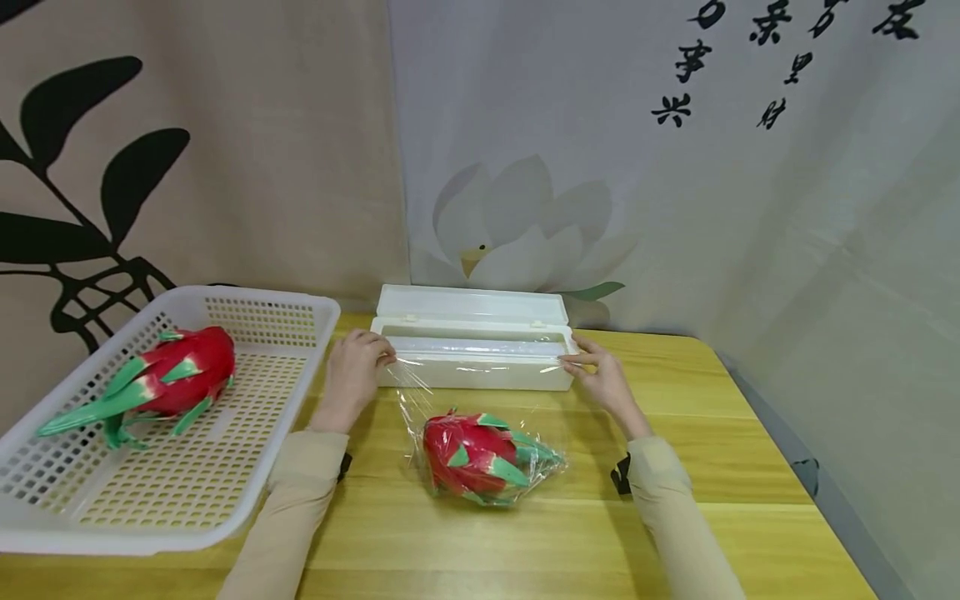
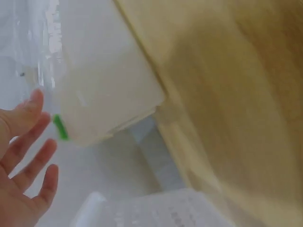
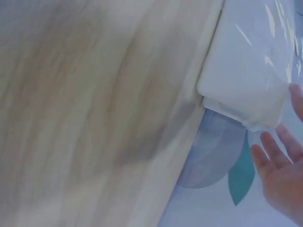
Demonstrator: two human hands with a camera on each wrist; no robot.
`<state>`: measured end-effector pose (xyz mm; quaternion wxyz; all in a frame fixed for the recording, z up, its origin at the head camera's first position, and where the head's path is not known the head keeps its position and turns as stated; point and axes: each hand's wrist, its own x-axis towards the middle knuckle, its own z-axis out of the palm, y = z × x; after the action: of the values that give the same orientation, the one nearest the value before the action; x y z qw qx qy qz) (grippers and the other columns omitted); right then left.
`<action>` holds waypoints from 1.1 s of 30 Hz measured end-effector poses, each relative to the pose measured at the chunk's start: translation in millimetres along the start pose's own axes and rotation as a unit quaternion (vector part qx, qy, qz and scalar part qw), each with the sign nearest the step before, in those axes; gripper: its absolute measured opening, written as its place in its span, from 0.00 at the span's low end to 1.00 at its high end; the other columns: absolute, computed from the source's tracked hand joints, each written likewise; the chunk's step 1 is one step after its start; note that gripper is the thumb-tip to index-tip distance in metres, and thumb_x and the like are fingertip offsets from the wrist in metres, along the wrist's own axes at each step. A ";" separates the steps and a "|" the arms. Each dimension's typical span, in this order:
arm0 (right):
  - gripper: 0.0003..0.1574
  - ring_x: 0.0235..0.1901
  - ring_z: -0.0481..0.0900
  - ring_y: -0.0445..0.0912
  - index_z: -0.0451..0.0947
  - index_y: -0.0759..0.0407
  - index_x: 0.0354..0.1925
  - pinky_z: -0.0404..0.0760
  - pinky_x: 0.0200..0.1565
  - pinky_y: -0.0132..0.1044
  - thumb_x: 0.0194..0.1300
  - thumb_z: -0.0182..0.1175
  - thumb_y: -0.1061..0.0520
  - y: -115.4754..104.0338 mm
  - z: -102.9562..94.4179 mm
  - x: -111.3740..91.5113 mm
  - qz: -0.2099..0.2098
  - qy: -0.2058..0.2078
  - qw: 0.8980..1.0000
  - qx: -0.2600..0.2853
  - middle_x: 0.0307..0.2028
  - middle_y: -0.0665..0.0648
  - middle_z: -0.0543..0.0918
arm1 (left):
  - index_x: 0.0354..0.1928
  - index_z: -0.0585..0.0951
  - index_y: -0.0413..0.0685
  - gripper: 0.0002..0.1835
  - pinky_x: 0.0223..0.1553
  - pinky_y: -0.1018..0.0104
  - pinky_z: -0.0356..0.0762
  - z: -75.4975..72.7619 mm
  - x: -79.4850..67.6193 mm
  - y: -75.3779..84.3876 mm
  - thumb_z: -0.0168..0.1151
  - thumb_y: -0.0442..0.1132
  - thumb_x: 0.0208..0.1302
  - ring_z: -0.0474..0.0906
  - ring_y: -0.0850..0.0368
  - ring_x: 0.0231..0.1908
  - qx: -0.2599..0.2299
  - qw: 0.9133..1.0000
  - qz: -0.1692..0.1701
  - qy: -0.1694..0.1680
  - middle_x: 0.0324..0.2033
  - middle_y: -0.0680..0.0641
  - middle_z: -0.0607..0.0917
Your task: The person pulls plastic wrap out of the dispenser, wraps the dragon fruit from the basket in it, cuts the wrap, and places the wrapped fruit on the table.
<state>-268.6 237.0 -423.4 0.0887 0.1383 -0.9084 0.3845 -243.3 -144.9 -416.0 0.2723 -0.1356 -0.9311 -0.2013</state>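
Note:
A white cling film box (image 1: 472, 375) with its lid raised stands at the back of the table, a roll of clear film (image 1: 480, 346) inside. Clear cling film (image 1: 411, 400) runs from it down over a red and green dragon fruit (image 1: 468, 458), covering it in wrinkles. My left hand (image 1: 356, 371) pinches the film at the box's left end, where creases gather. At the right end, my right hand (image 1: 600, 375) pinches the film's other side between thumb and fingers. A small green piece (image 2: 60, 126) shows beside my left fingertips in the left wrist view.
To the left stands a white plastic basket (image 1: 300, 400) holding another dragon fruit (image 1: 187, 371). The wooden table (image 1: 712, 450) ends at a slanting right edge. Behind it hangs a curtain (image 1: 525, 100) printed with a lotus and writing.

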 end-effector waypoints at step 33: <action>0.11 0.56 0.78 0.41 0.85 0.57 0.43 0.79 0.50 0.28 0.64 0.60 0.60 -31.5 -44.0 -74.7 -0.135 -0.235 0.959 0.088 0.53 0.61 0.82 | 0.40 0.87 0.43 0.31 0.12 0.80 0.51 -48.3 -52.1 53.2 0.43 0.11 0.42 0.49 0.68 0.12 -0.163 0.976 -0.072 -0.129 0.41 0.38 0.87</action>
<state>-185.4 261.6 -391.8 -0.0885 0.3536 -0.8392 0.4037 -159.7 -127.0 -392.0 0.1090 -0.1353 -0.9204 -0.3504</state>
